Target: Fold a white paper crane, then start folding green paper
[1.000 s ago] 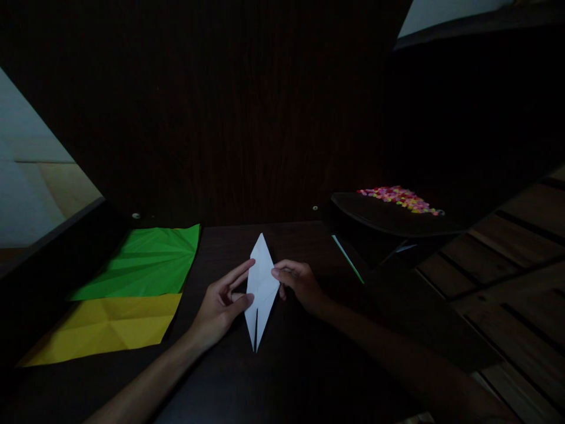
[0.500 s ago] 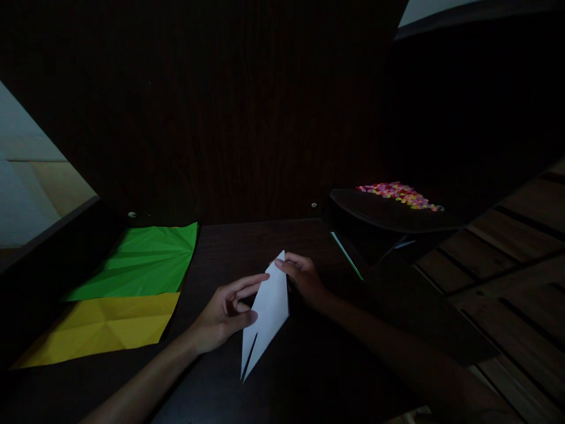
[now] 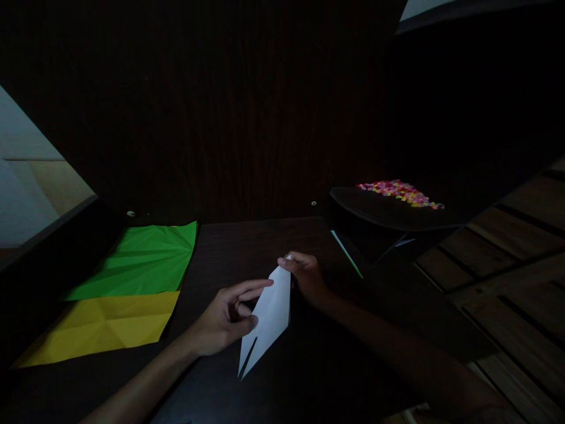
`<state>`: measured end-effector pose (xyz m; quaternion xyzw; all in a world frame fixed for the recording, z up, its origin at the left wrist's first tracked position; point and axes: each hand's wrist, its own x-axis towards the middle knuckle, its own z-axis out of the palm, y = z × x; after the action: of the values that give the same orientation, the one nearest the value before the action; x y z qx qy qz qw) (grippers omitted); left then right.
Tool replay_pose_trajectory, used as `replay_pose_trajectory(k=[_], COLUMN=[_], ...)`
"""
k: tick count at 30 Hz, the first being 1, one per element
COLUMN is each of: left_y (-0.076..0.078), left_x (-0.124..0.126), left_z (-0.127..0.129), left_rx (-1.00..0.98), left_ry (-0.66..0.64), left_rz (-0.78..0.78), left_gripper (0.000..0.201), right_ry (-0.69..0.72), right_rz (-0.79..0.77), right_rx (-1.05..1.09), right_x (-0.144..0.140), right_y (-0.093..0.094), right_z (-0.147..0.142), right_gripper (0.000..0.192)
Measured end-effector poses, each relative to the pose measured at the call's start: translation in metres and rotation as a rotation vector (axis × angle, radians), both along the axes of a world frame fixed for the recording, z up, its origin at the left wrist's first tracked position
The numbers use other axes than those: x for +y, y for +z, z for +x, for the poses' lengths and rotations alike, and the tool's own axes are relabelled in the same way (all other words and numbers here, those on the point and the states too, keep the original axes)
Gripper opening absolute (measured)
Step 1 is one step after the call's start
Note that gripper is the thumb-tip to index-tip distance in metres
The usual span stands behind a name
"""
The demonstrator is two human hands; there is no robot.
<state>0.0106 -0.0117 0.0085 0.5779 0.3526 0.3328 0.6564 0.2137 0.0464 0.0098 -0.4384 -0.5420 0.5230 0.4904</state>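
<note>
I have the right hand (image 3: 309, 281) pinching the upper tip of the folded white paper (image 3: 274, 307) over the worktop (image 3: 220, 244), while the left hand (image 3: 220, 323) holds its left edge between thumb and fingers. Leftward, I see a creased green sheet (image 3: 139, 261) adjoining a yellow sheet (image 3: 106, 325).

We count one left hand (image 3: 220, 323) and one right hand (image 3: 309, 281), with one folded white paper (image 3: 271, 306). On the left lie one green sheet (image 3: 141, 259) and one yellow sheet (image 3: 103, 325); far off, two pale studs (image 3: 313, 204); on the right, one thin strip (image 3: 346, 254) and one colourful heap (image 3: 399, 193), its pieces too small to number.
</note>
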Motion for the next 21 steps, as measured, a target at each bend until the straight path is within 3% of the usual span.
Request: replay_pose_trajectory(k=[6, 16, 21], left_y=[0.0027, -0.0004, 0.0051], left_x=[0.0021, 0.0029, 0.0015], left_z=[-0.0002, -0.0029, -0.0004], left_rx=[-0.009, 0.025, 0.049], left_ry=[0.049, 0.041, 0.074], left_rz=[0.041, 0.054, 0.1], left_gripper=[0.055, 0.051, 0.051], right_ry=[0.009, -0.04, -0.02], right_rz=[0.024, 0.015, 0.003], right_rx=[-0.007, -0.044, -0.009], right_x=[0.0015, 0.0018, 0.005], right_y=[0.0027, 0.006, 0.0012], right_z=[0.0007, 0.0017, 0.0017], right_gripper=[0.028, 0.04, 0.043])
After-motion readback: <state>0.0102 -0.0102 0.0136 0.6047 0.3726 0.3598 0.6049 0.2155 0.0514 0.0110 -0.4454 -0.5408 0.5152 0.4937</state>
